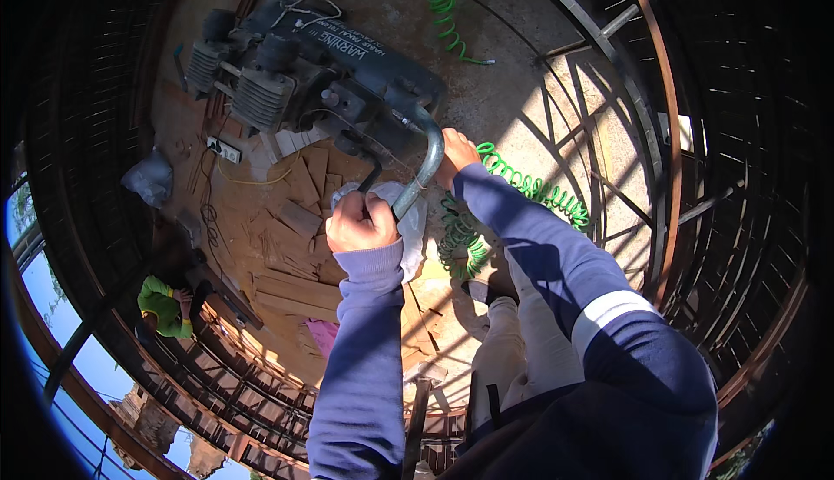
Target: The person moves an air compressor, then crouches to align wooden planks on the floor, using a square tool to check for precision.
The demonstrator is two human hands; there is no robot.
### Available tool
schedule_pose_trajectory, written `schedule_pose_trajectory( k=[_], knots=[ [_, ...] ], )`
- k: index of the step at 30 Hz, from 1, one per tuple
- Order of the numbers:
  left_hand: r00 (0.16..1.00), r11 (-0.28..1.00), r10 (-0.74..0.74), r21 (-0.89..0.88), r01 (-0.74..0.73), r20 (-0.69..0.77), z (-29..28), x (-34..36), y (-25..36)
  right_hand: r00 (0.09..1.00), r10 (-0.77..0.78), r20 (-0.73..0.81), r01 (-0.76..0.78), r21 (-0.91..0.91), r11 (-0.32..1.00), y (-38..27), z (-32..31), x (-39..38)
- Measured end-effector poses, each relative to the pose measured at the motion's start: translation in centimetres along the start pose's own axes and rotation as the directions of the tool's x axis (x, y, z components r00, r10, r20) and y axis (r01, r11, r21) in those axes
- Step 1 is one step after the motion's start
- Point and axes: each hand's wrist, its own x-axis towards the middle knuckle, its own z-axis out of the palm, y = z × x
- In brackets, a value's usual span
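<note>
A dark air compressor (382, 72) with a long tank lies ahead of me, its finned cylinders at the left. From it a bent tubular handle (430, 163) reaches toward me. My left hand (363, 222) is closed in a fist around the near-left part of this handle. Close against the handle's right bend is my right hand (458, 157), its fingers curled together and partly hidden; what they hold cannot be made out. A green coiled air hose (534, 186) lies just right of and below that hand. Crumpled clear plastic (413, 232) sits below the handle.
Another green coiled hose (439, 6) lies at the far side. Left of the compressor are a white power strip (224, 150), plastic bags (149, 178) and scattered wooden boards (295, 284). A person in green (165, 306) sits at the lower left. Metal railings (647, 124) curve at the right.
</note>
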Motion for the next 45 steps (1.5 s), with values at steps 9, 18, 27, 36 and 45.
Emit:
schedule_pose_trajectory(
  k=[9,18,27,36,45],
  knots=[
    [0.997,0.982,0.026,0.183,-0.039,0.070,0.1,0.5,-2.6,0.913,0.379,0.153,-0.396,0.107,0.912,12.4,2.2,-28.3],
    [0.990,0.972,0.122,0.191,-0.134,0.073,1.5,5.4,-6.2,0.429,0.880,0.205,-0.903,0.115,0.413,20.2,9.0,-68.7],
    [0.833,0.804,0.520,-0.221,-0.552,-0.188,-1.5,-5.3,-9.1,0.289,0.921,0.262,-0.950,0.196,0.242,32.1,20.6,-82.2],
    [0.266,0.980,0.035,0.019,-0.200,0.963,-2.5,-61.3,-24.8,0.107,0.834,-0.541,-0.850,0.385,0.359,65.0,25.8,-80.2],
    [0.450,0.935,-0.064,0.211,-0.286,0.891,-0.5,-64.5,-22.9,0.206,0.917,-0.342,-0.948,0.162,0.273,73.3,25.8,-74.2]
  ],
)
